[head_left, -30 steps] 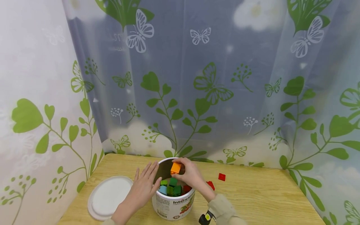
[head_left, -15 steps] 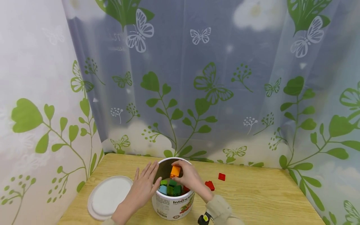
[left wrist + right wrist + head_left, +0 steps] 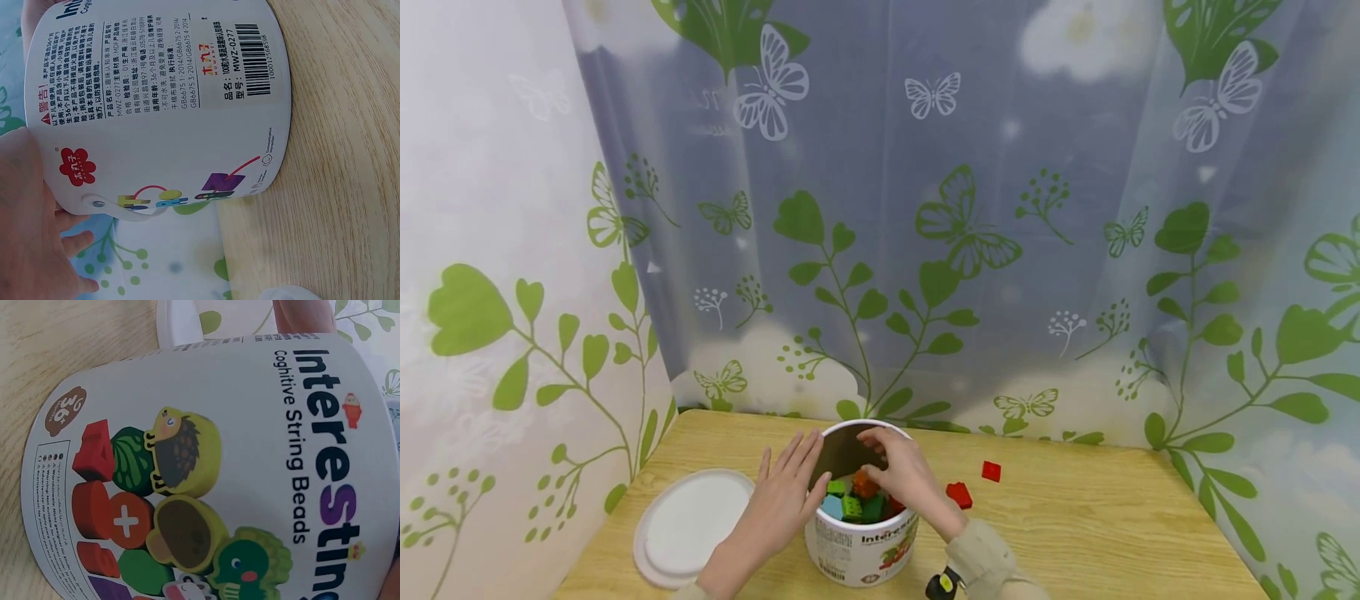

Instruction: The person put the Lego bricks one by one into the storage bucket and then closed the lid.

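Observation:
A round white bucket point(image 3: 827, 546) with printed sides stands at the front of the table; the right wrist view shows its printed wall point(image 3: 250, 437). Inside lie several toy blocks, among them a light green block point(image 3: 851, 507), a light blue block point(image 3: 832, 506) and an orange block point(image 3: 863, 485). My left hand point(image 3: 782, 500) rests against the bucket's left rim, its fingers fairly straight; in the left wrist view this hand point(image 3: 22, 206) lies beside the bucket's wall. Over the right rim, my right hand point(image 3: 901, 471) has thumb and fingers spread apart, holding nothing.
A white round lid point(image 3: 696, 521) lies on the wooden table point(image 3: 1090, 517), left of the bucket. Two red blocks sit to the right: a nearer red block point(image 3: 958, 495) and a farther red block point(image 3: 992, 472). A patterned curtain point(image 3: 880, 250) hangs behind.
The orange block has left my right hand's fingers and dropped among the other blocks in the bucket. That hand's thumb and fingers are now apart. My left hand has stayed in place.

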A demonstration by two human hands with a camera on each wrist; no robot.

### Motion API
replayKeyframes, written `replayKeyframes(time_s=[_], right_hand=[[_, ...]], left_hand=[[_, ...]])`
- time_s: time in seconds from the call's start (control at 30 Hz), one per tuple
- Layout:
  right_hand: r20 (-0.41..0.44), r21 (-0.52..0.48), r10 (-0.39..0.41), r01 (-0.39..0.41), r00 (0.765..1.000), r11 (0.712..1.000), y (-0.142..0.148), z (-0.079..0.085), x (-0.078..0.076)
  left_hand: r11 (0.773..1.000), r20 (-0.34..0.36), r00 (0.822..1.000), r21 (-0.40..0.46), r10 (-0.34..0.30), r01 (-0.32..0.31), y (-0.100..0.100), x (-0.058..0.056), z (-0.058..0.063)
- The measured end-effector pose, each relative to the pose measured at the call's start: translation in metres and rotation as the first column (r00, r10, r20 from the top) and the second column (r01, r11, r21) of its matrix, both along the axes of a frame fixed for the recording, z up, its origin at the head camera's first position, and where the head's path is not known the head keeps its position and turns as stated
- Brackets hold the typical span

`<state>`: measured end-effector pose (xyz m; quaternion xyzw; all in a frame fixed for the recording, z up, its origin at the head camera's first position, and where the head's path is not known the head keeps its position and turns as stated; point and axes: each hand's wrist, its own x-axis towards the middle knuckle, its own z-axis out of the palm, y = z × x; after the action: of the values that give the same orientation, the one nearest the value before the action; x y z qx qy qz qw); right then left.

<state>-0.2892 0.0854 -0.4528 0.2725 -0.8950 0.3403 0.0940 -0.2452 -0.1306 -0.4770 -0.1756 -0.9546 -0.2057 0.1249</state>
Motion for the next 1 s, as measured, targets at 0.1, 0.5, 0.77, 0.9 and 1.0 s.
replayKeyframes(time_s=[0.1,0.5,0.77,0.9,1.0], right_hand=[[0.008,-0.089,0.003,-0.002,1.0,0.996,0.002,0.0,0.001],[0.005,-0.358,-0.037,0.036,0.999,0.933,0.027,0.008,0.0],[-0.022,-0.425,-0.084,0.067,0.996,0.903,0.051,0.004,-0.001],[-0.027,-0.427,-0.12,0.097,0.992,0.899,0.065,0.001,-0.003],[-0.013,-0.417,-0.158,0.139,0.987,0.898,0.077,-0.004,-0.006]], left_hand=[[1.0,0.001,1.0,-0.002,0.0,0.0,0.0,0.001,0.001],[1.0,0.029,1.0,0.01,0.004,-0.004,0.001,0.0,0.0],[1.0,0.02,1.0,0.01,0.004,-0.004,0.0,-0.002,-0.001],[1.0,0.023,1.0,0.01,0.003,-0.003,0.001,-0.001,0.0],[1.0,0.026,1.0,0.013,0.001,-0.001,0.001,-0.001,0.001]])
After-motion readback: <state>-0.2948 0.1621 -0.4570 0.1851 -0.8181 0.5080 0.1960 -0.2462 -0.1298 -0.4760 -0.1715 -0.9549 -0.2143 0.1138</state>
